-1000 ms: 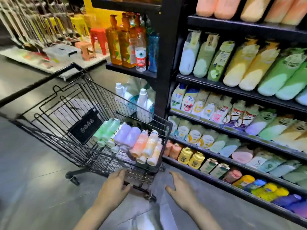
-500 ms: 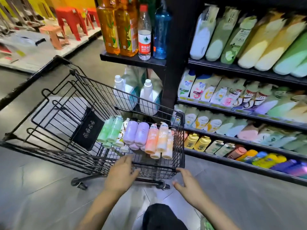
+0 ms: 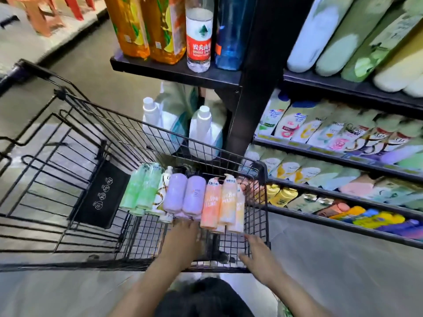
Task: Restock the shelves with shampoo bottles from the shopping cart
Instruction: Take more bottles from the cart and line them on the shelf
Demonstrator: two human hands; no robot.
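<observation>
The left hand (image 3: 180, 245) reaches over the near rim into the shopping cart (image 3: 68, 202), its fingers (image 3: 185, 226) stretched forward and loosely spread, their tips at the lower ends of the two lilac bottles (image 3: 184, 195); whether they touch is hard to tell, and they grip nothing. The right hand (image 3: 259, 259) hovers at the cart's near right corner, fingers straight and open, just over the wire rim, holding nothing. The shampoo bottles lie side by side in a row across the cart's basket, close to the hands: two green bottles (image 3: 142, 186) on the left, a white patterned bottle (image 3: 163, 191) next to them, the lilac pair in the middle, and three peach and orange bottles (image 3: 223, 202) on the right against the side wall. A black placard (image 3: 100, 195) hangs on the folded child seat to the left of the row. Right of the cart stand dark shelves (image 3: 343, 161) filled with rows of leaning bottles in white, green, yellow, pink and purple. An upper shelf (image 3: 174, 72) ahead carries tall orange bottles (image 3: 146, 26), a clear water bottle (image 3: 198, 35) with a red label and a blue bottle (image 3: 231, 33). Below it, white jugs (image 3: 203, 131) stand beyond the cart. The floor (image 3: 332, 271) is grey tile.
</observation>
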